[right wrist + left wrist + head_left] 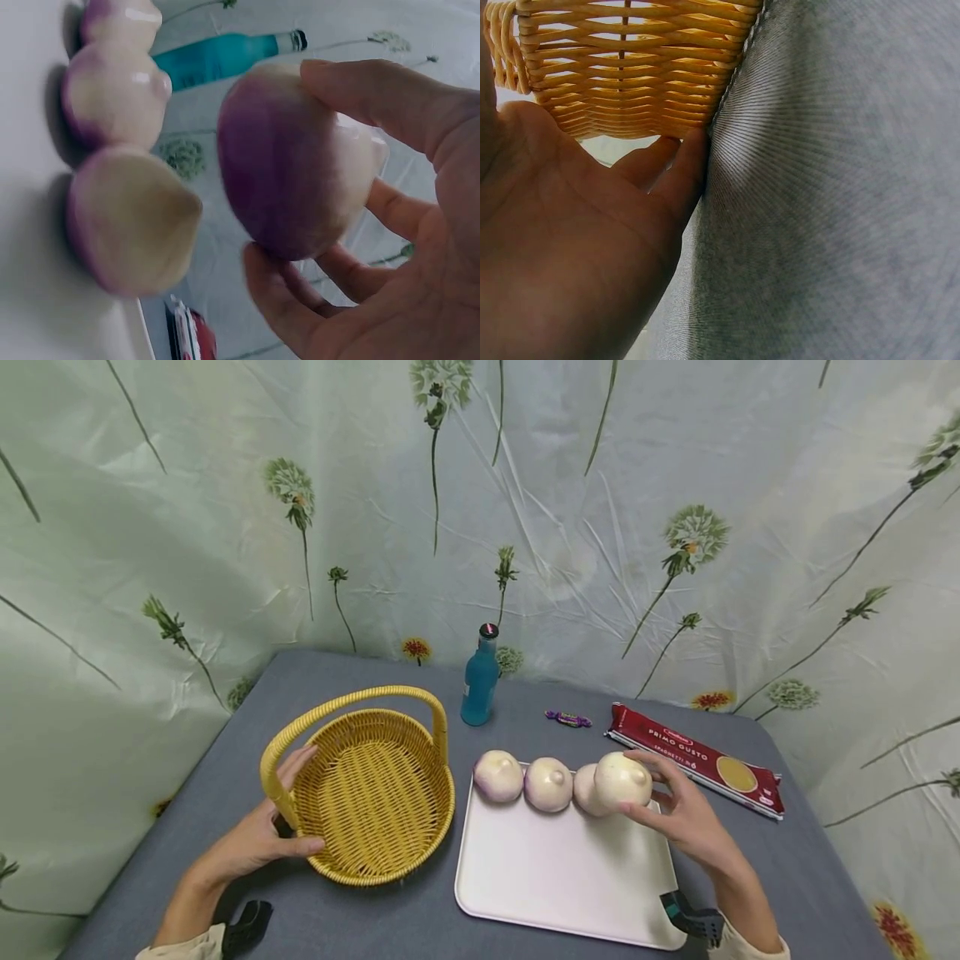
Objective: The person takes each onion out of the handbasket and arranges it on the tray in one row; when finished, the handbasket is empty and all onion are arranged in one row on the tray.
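Observation:
A purple-and-white turnip (281, 161) is held in my right hand (686, 822), thumb on one side and fingertips on the other. In the right wrist view it is raised off the white tray (555, 877). Three more turnips stand in a row along the tray's far edge: one at the left end (498, 776), one in the middle (548, 784), and one (131, 221) partly hidden behind the held turnip in the head view. My left hand (255, 843) rests against the left side of the yellow wicker basket (382, 802), fingers and thumb spread along it. Nothing lies inside the basket.
The basket's tall handle (360, 695) arches over it. Behind stand a blue bottle (481, 681) and a purple wrapped candy (567, 719). A red spaghetti packet (693, 760) lies beyond my right hand. A flower-print curtain (585, 543) hangs behind the grey table (420, 918).

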Available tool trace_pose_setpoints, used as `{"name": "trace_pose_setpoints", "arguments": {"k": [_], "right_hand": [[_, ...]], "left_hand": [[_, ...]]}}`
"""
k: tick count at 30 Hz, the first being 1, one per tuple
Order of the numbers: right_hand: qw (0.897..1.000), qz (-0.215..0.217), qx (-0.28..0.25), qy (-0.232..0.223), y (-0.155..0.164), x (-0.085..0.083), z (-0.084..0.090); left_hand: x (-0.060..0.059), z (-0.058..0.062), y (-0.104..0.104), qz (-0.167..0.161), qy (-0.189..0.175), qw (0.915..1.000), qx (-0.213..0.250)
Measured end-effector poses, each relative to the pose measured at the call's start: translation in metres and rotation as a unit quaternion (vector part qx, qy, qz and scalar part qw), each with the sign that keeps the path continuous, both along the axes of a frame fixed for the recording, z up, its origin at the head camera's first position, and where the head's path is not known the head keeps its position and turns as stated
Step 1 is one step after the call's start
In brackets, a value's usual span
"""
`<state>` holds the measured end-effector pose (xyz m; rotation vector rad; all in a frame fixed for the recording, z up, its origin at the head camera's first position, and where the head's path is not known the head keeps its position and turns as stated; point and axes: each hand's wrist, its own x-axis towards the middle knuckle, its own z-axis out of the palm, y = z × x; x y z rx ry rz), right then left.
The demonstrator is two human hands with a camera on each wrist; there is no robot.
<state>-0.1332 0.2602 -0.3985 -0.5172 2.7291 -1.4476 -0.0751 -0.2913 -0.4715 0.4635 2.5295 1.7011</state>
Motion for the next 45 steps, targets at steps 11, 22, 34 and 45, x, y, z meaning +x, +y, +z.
{"name": "trace_pose_setpoints", "arguments": {"k": [11, 22, 34, 45], "right_hand": [[1.0, 0.015, -0.001, -0.002, 0.027, -0.001, -0.002], [0.998, -0.018, 0.036, -0.053, 0.047, -0.008, -0.009], [0.995, -0.025, 0.041, -0.083, 0.054, -0.015, -0.022], [0.995, -0.027, 0.072, -0.069, 0.052, -0.019, -0.031]], "left_hand": [[-0.002, -0.003, 0.0, -0.002, 0.0, 1.0, 0.0], [0.0, -0.003, -0.001, -0.006, 0.009, 0.9999, 0.004], [0.0, 0.0, 0.0, -0.006, 0.005, 0.9999, 0.007], [-0.001, -0.001, -0.001, -0.008, -0.002, 0.9999, 0.011]]}}
